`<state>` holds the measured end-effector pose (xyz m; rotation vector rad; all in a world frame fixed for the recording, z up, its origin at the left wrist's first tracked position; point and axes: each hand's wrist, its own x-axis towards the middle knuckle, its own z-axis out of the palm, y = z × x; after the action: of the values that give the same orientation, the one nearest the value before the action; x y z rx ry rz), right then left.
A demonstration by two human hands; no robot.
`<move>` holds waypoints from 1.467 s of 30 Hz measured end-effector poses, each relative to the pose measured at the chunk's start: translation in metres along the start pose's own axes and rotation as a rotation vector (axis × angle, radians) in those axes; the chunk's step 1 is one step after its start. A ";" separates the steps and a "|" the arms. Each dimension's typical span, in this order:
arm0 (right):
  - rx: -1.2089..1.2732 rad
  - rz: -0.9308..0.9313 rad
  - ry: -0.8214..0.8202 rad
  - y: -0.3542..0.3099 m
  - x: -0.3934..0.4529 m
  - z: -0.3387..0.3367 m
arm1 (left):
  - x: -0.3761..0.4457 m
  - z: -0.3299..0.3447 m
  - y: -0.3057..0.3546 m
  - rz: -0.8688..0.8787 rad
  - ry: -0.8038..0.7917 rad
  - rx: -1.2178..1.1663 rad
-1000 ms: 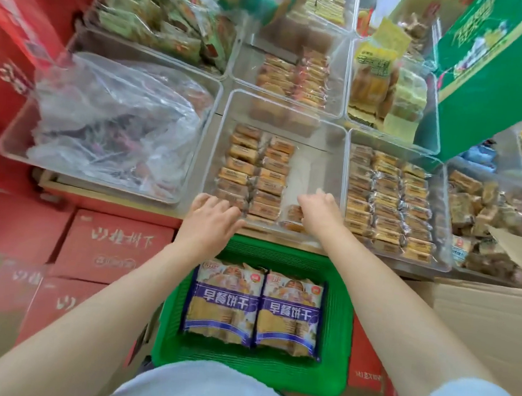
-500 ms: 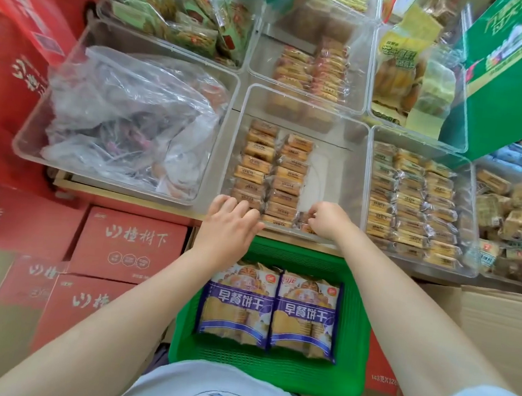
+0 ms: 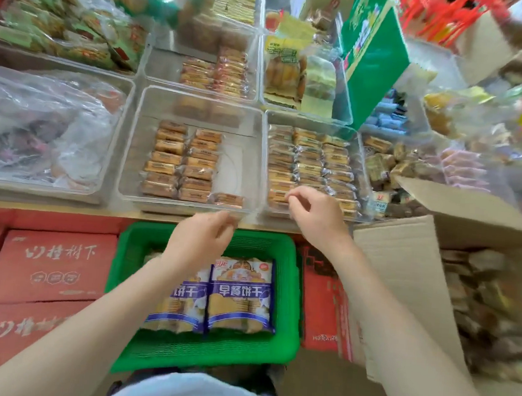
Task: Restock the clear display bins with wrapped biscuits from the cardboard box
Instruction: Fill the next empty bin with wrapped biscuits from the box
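The wrapped biscuits [image 3: 179,162] lay in two neat columns in the middle clear bin [image 3: 195,106], with a single packet [image 3: 228,200] starting a third column at the near edge, just ahead of the left hand [image 3: 200,240]. That hand hovered above the bin's near rim with its fingers loosely curled; it seemed to hold nothing, though blur hid the fingertips. The right hand [image 3: 316,213] hung over the near edge of the neighbouring full bin [image 3: 309,170], thumb and forefinger drawn close but apparently pinching nothing. To the right of that hand stood the open cardboard box [image 3: 404,273], its stock of packets blurred but plainly plentiful. Below both hands sat a green basket [image 3: 141,256] with two large biscuit bags [image 3: 240,294], and red cartons [image 3: 48,264] lay off to the left. The step in hand looked like going back to the box for more. To do it well, a small handful would be better than a heap, each packet laid flat and lengthwise against the lone one, building the third column away from the near rim so the rows stay square.
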<state>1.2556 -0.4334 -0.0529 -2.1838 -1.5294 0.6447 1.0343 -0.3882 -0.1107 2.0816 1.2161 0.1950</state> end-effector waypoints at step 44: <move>0.486 0.516 -0.440 0.393 -0.008 -0.149 | 0.031 0.246 0.350 -0.301 0.119 -0.525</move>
<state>1.6384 -0.5771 -0.1510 -2.1194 -0.8209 1.5624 1.4089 -0.5932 -0.0747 1.4376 1.3581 0.4494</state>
